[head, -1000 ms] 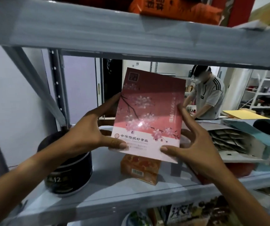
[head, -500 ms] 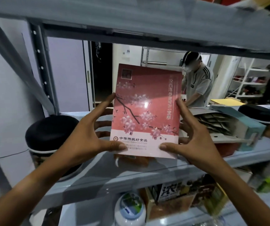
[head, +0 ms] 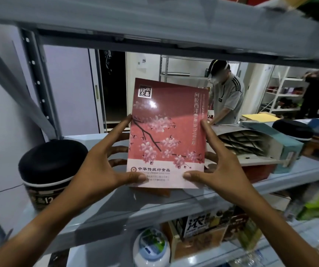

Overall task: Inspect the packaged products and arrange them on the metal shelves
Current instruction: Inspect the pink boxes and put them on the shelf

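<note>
Flat pink box [head: 167, 135] pinched at side edges by left hand [head: 99, 168] & right hand [head: 220, 166], over shelf [head: 193, 207] front edge. Prob. light, stiff, glossy; keep grip low.

**Blossom box held upright at the middle shelf**

I hold a flat pink-red box [head: 167, 132] upright and face-on in front of the grey metal shelf [head: 193, 207]. Its front shows a dark branch with pale pink blossoms, a square seal at the top left, a column of Chinese characters down the right side, and a white band with more characters along the bottom. My left hand [head: 97, 166] takes its left edge and my right hand [head: 220, 162] its right edge, thumbs pressed on the white band, fingers spread behind. The glossy face catches a glare spot near the top.
</note>
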